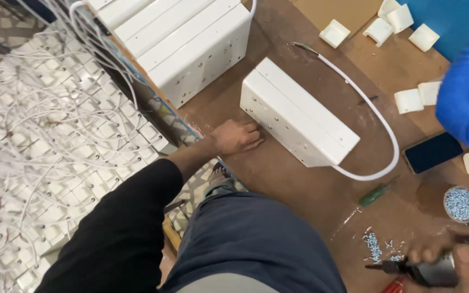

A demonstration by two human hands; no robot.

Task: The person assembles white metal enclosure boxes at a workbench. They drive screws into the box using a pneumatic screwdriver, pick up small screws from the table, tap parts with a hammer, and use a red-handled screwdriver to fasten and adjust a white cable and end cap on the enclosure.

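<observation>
On a scuffed brown bench (299, 184), pressing the left hand (238, 137), fingers curled and knuckles down, against the lower side of a long white switch box (299, 116) lying slantwise at the centre; gripping, at the bottom right corner, a dark power screwdriver (427, 271) in the right hand (457, 260), fingers wrapped tight about its body, partly blurred. Trailing from the far end of the box, a white cable (378, 122), looping round its right end. Lying just beside that loop, a green-handled screwdriver (374, 195); scattered near the right hand, small pale-blue screws (374, 247), with more heaped in a round dish (461, 204). Resting right of the cable, a dark phone (432, 152). Stacking up at the top left, more white boxes (183, 40); dotting the top right, small white square covers (375, 27). Intruding at the right edge, a blue sleeve (465, 103). Spreading over the floor to the left, a tangle of white wires (39, 135) and small white parts.
</observation>
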